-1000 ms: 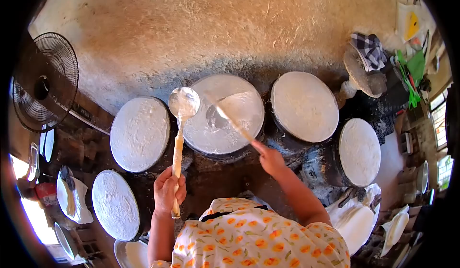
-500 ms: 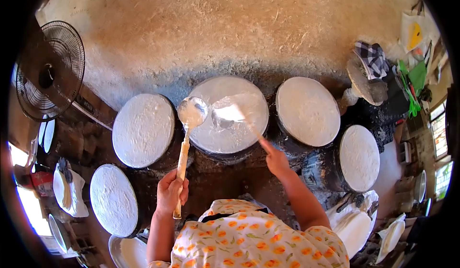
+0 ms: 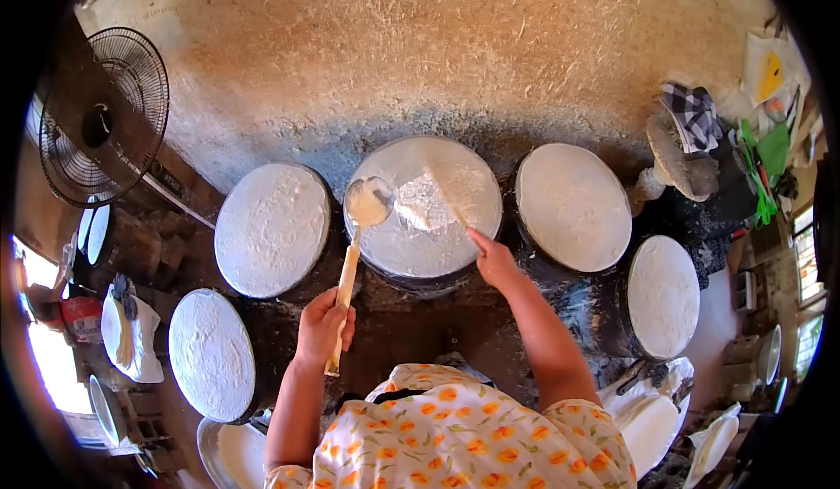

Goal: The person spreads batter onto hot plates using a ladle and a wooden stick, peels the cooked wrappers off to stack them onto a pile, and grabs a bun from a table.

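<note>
My left hand [image 3: 321, 327] is wrapped round the long wooden handle of a ladle [image 3: 368, 201]. Its round bowl, smeared with pale batter, is held over the left part of the middle round griddle [image 3: 407, 260]. In my right hand [image 3: 496, 261] is a slim wooden-handled tool [image 3: 449, 195]; its far end is blurred, so I cannot tell its exact shape. This tool reaches over the griddle's centre, beside a bright white patch [image 3: 420, 206] on the whitish surface. Whether it touches the surface is unclear.
White-coated round griddles [image 3: 272, 229] [image 3: 573, 206] flank the middle one, with others [image 3: 212, 355] [image 3: 663, 296] nearer me on each side. A fan [image 3: 103, 117] stands at left. Behind is an earthen wall [image 3: 420, 43]. White sheets [image 3: 647, 419] lie at lower right.
The right-hand tool has shifted over the griddle, and the white patch looks brighter and rougher. The ladle stays over the left side. The whole view has shifted slightly.
</note>
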Demonstrator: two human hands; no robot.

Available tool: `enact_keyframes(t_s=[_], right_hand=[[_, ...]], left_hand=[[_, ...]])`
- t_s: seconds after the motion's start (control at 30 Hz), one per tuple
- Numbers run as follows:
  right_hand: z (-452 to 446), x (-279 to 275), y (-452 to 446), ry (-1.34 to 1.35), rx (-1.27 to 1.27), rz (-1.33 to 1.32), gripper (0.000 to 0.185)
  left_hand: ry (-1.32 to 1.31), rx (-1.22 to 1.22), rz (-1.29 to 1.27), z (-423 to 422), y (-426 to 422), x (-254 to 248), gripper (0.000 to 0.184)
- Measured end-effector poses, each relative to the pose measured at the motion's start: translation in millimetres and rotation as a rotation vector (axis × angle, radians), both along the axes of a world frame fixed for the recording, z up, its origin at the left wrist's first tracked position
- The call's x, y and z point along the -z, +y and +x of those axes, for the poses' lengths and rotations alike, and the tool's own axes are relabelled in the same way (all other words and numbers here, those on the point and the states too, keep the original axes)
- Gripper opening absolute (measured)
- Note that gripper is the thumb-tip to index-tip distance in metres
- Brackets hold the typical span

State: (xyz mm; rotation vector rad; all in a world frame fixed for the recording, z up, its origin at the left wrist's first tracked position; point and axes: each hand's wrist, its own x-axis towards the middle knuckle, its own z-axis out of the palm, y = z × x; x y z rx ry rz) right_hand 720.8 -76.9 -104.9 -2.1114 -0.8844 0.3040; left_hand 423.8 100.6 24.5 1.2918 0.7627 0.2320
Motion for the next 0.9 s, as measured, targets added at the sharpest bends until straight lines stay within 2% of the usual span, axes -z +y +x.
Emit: enact_keyframes(t_s=[0.07,0.27,0.3,0.37,0.4,0.5,0.53,0.6,0.63,0.7,0.77,0.83,0.9], right_hand=[[-16,-6,-2,0.062,-0.208,-0.076,0.056],[-52,-38,-78,0.083,-0.281,-0.239,0.056],[-52,-33,-88,0.086,-0.279,-0.242,0.056],[-55,-14,-103,0.172,0.017,-0.09,0.057],[-58,-5,-104,0.188,0.081,-0.11,0.062],[-89,31,-100,0.204,-0.033,0.044,0.064],[-103,24,-93,0.206,-0.03,0.042,0.064],[-134,11,-79,0.566,-0.125,0.061,0.064],[-143,14,-70,0.423,-0.169,0.194,0.065],[-141,-11,-69,0.777,-0.128,-0.009,0.066],[-131,-17,-63,0.702,-0.105,0.057,0.066],[-113,-29,-53,0.622,-0.083,0.121,0.067],[-88,-48,-38,0.315,-0.089,0.111,0.066]], left_hand=[[-0.01,0.0,0.008,7,4,1,0.012],[0.07,0.001,0.099,25,13,5,0.011],[0.086,-0.016,0.092,28,12,6,0.01],[0.105,-0.029,0.083,33,7,10,0.009],[0.138,-0.008,0.075,35,6,13,0.008],[0.203,0.007,0.068,37,-8,11,0.007],[0.221,0.029,0.012,34,-14,7,0.008],[0.233,0.044,-0.118,28,-26,9,0.008],[0.233,0.045,-0.119,25,-27,10,0.008],[0.11,-0.153,-0.367,19,-28,7,0.008],[0.036,-0.132,-0.372,14,-16,-15,0.009],[-0.009,-0.019,-0.164,13,-4,-29,0.011],[-0.003,-0.029,-0.131,30,6,-39,0.012]])
